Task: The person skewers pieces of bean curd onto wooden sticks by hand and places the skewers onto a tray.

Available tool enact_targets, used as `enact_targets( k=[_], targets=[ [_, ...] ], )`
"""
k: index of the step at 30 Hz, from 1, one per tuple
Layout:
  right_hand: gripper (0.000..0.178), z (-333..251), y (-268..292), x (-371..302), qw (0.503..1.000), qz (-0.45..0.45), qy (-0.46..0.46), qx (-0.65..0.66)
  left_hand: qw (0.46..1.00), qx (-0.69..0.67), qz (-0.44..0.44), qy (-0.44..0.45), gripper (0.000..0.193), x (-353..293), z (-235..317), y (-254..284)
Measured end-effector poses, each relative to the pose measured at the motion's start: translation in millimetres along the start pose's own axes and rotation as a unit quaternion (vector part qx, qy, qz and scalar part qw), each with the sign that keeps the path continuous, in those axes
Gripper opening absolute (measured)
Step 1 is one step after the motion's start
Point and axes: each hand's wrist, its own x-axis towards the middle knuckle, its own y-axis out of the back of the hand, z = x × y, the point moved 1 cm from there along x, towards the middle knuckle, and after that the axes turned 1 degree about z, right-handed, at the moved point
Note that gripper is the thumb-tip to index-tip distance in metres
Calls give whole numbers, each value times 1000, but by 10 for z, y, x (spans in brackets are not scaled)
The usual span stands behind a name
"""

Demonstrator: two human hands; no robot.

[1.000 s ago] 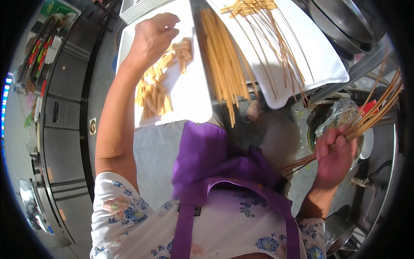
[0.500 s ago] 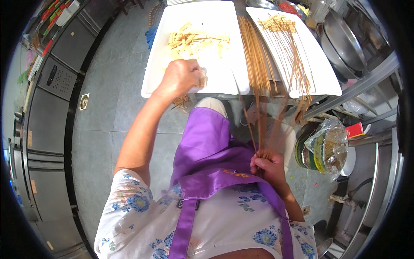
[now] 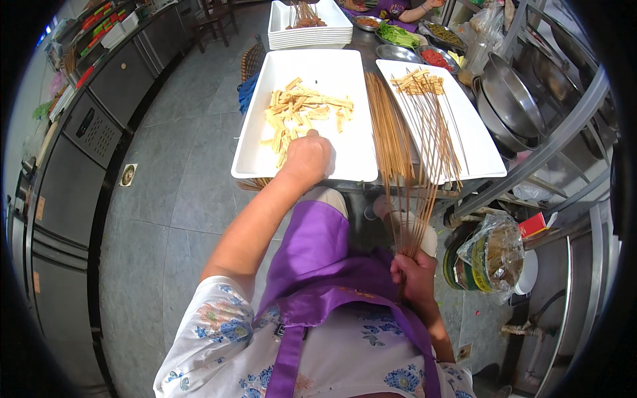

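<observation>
A white tray (image 3: 251,136) in front of me holds a loose pile of pale yellow strips (image 3: 295,109), like dried tofu sticks. My left hand (image 3: 306,159) is closed over the tray's near part, beside the pile; its curled fingers hide whatever is in them. Low in front of my apron, my right hand (image 3: 415,273) grips the lower ends of a bundle of thin skewers (image 3: 418,219), which fan upward. Between the trays lies a dense row of skewers (image 3: 388,126). To its right, a second white tray (image 3: 481,149) bears skewers threaded with yellow strips (image 3: 418,82).
Stacked white trays (image 3: 310,36) with dark skewered pieces stand at the far end. Metal bowls hold green leaves (image 3: 398,34) and red pieces (image 3: 436,58). Large steel bowls (image 3: 511,96) sit on the right rack. A plastic-lined bucket (image 3: 488,259) stands below. Another person's hand shows at the top.
The view has tilted up, showing more of the table's far end. My left hand has shifted within the tray. The skewers in my right hand, blurred and spread before, are now closer together.
</observation>
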Motion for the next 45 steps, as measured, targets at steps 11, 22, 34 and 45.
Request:
enact_targets(
  k=[11,22,34,45],
  targets=[
    [6,-160,-230,96,999,-47,-25,-12,850,-460,144,213,12,-21,-324,-198],
    [7,-66,-166,156,999,-18,-15,34,988,-151,-41,5,17,41,12,-196],
    [10,-207,-198,88,997,-66,-41,0,537,-795,9,283,18,-61,-162,43],
    [11,-275,-257,67,992,-105,-47,-42,530,-811,52,244,19,-170,-171,42]
  ],
)
